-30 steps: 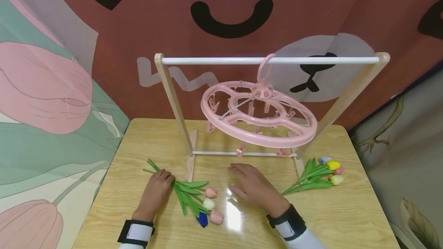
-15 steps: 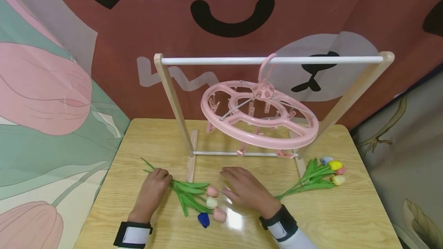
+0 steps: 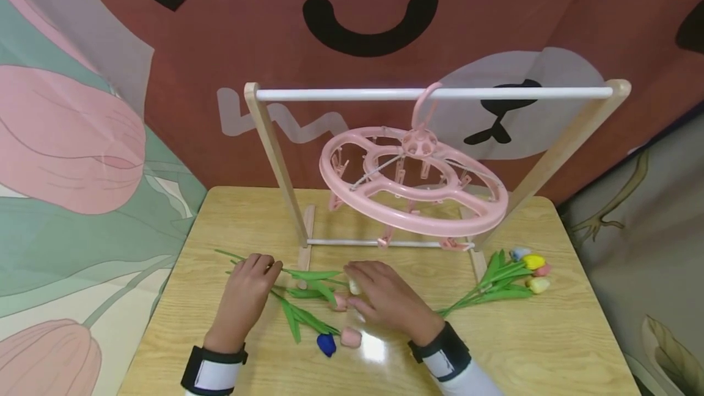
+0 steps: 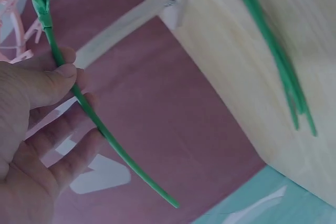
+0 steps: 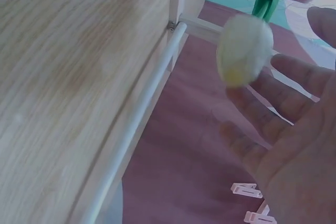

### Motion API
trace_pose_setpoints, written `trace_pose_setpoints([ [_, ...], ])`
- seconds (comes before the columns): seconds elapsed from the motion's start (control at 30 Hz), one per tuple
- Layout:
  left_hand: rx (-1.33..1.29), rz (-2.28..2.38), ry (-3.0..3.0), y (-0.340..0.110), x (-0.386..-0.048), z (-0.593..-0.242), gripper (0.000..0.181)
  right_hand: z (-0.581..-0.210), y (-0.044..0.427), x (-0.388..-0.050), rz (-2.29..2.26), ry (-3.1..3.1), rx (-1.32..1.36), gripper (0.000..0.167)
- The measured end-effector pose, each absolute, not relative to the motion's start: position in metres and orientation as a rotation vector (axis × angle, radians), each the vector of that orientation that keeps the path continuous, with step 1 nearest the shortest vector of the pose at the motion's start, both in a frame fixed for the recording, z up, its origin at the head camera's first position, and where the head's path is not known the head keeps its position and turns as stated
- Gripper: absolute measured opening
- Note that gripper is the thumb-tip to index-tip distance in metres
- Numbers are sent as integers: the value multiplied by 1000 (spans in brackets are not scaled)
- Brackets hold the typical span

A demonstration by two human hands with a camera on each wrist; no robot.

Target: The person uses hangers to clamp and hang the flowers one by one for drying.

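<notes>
My left hand [image 3: 244, 298] pinches the green stem [image 4: 126, 158] of a white artificial tulip [image 5: 244, 51] between thumb and forefinger, raised off the table. The flower head sits by the fingers of my right hand [image 3: 393, 301], which are spread and nearly straight. Whether they touch it I cannot tell. Below lie other tulips: a blue one [image 3: 326, 344], a pink one [image 3: 351, 338] and a second pink one [image 3: 340, 302] partly behind the leaves. Their stem ends [image 4: 289, 77] rest on the wood, apart from the left hand.
A pink round clip hanger [image 3: 407, 222] hangs from the white rod [image 3: 341, 95] of a wooden rack, its clips [image 5: 247, 190] dangling. Another tulip bunch [image 3: 497, 277] lies at the table's right by the rack foot. Printed cloth [image 3: 192, 139] stands behind.
My left hand has lifted the white tulip away from the others, which stay on the table. The right hand has moved a little left, to the white flower head.
</notes>
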State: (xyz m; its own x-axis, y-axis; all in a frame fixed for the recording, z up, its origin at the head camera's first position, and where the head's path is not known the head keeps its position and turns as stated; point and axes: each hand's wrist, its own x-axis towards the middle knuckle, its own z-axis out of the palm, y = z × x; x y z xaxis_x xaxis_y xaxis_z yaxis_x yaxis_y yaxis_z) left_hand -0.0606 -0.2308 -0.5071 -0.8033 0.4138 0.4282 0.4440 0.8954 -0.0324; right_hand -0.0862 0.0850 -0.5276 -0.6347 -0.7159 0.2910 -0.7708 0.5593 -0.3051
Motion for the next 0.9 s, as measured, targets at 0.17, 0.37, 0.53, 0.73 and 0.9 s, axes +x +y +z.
trace_pose_setpoints([
  [0.17, -656, -88, -2581, -218, -63, -495, 29, -524, 85, -89, 590, -2644, 1280, 56],
  [0.37, -679, -106, -2552, -205, -66, -487, 26, -521, 88, -93, 569, -2614, 1269, 40],
  [0.53, -664, -138, -2529, -197, -68, -481, 25, -519, 92, -92, 571, -2580, 1201, 27],
  [0.73, -620, -173, -2492, -186, -69, -479, 31, -520, 96, -91, 644, -2543, 1085, 18],
  [0.9, -493, -439, -2341, -177, -67, -487, 26, -520, 101, -90, 679, -2522, 1041, 19],
])
